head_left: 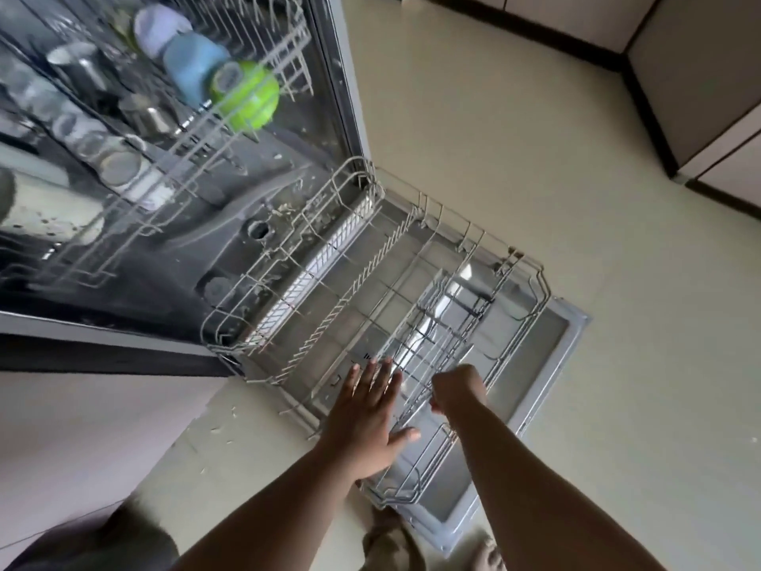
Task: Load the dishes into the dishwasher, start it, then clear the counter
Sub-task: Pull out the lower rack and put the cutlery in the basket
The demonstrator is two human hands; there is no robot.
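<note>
The dishwasher door (564, 335) lies flat open, and the lower rack (370, 290) is pulled out over it, bare of dishes as far as the view shows; the upper rack (177, 129), far left inside the machine, already carries a load: a green bowl (247, 94), a blue cup (193, 68), a pale cup (158, 28) and several steel cups (119, 162), all a bit blurred.

Both hands are down at the near edge of the lower rack; the left hand (366, 414) is flat with fingers straight, spread over the wires and holding nothing; the right hand (455, 389) is clenched into a fist at the rack's front wires, seemingly gripping one of them, though the fingers are hidden.

My read: the loading is about half done, upper level filled, lower level waiting; the counter is out of view, so what remains there can't be told; starting the machine and clearing the counter are both still ahead.
</note>
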